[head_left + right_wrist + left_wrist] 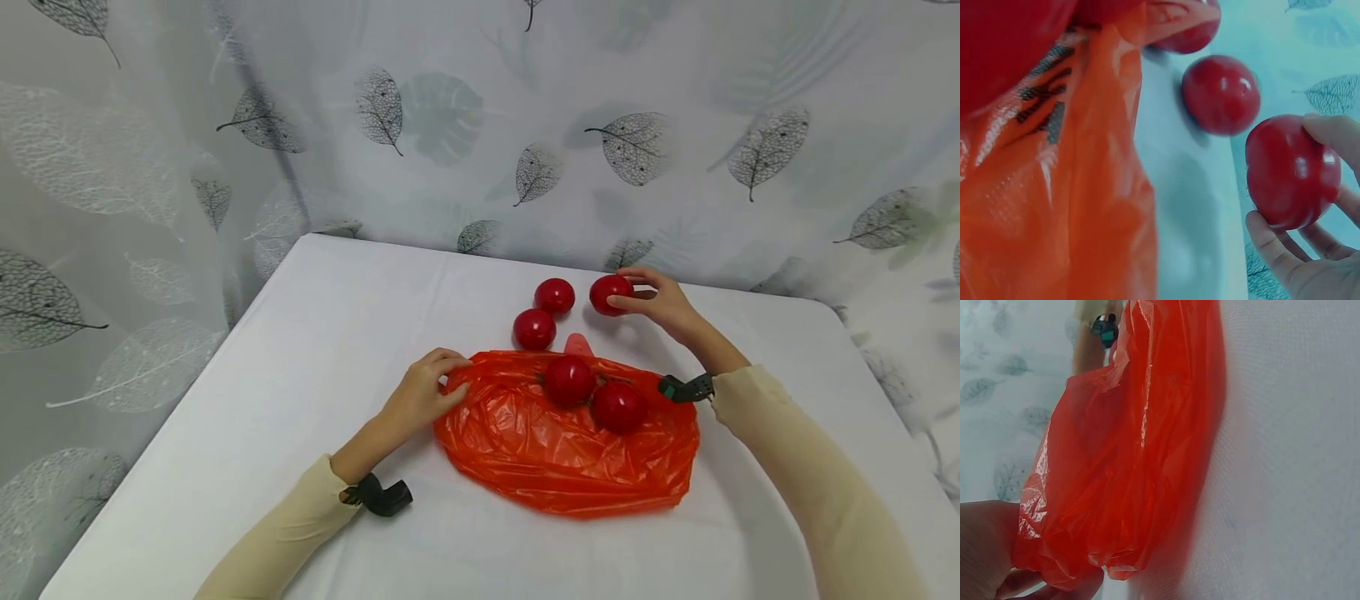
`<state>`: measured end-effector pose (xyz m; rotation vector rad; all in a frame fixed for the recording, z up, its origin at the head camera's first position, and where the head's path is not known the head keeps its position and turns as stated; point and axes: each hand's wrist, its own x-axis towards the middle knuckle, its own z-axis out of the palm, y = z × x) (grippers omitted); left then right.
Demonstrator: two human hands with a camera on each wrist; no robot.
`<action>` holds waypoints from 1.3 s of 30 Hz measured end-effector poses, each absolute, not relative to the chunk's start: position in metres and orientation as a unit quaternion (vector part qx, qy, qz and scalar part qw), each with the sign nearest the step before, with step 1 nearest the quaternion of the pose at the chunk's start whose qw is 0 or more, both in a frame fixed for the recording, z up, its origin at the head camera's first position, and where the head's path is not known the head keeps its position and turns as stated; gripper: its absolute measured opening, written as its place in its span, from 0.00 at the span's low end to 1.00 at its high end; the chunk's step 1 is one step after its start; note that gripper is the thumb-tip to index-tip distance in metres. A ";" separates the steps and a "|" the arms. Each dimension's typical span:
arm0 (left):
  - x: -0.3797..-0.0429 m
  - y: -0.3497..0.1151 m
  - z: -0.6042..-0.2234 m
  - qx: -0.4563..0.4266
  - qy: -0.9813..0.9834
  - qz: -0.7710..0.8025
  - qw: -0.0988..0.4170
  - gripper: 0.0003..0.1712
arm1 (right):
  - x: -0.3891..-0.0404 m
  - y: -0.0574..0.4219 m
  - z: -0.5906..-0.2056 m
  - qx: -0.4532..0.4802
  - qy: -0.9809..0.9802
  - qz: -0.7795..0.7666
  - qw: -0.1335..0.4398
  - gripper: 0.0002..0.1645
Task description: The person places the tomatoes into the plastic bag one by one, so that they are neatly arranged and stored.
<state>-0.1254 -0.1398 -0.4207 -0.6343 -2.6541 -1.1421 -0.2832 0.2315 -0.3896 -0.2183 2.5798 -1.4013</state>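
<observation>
Right hand (660,306): grasps tomato (604,293), far side of surface (360,308) | Left hand (418,392): grips red bag (517,450), left edge | Step: apparently tomato transfer | Next: likely calls for steady bag, controlled release

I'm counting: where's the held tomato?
In the head view, the held tomato is in the right hand near the far table edge, right of two loose tomatoes.

The person reaches forward with both arms. The left arm (281,533) slants inward, and its left hand (422,392) pinches with thumb and bent fingers (448,364). From here I see the right arm (810,479) stretch farther out, right hand (663,311) turned inward, its fingers curved in a grip.
</observation>
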 end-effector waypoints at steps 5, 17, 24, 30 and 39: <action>-0.125 -0.140 -0.421 -0.221 -0.890 -0.386 0.096 0.15 | -0.273 0.228 -0.378 -0.085 0.866 -0.483 0.098 0.40; -0.125 -0.140 -0.420 -0.220 -0.888 -0.394 0.092 0.16 | -0.249 0.220 -0.368 -0.107 0.868 -0.475 0.090 0.40; -0.125 -0.140 -0.418 -0.229 -0.885 -0.394 0.098 0.16 | -0.233 0.216 -0.362 -0.123 0.867 -0.474 0.097 0.39; -0.126 -0.140 -0.419 -0.227 -0.885 -0.395 0.098 0.16 | -0.221 0.210 -0.360 -0.144 0.851 -0.493 0.105 0.37; -0.126 -0.139 -0.419 -0.229 -0.884 -0.394 0.101 0.16 | -0.204 0.205 -0.358 -0.164 0.840 -0.503 0.120 0.36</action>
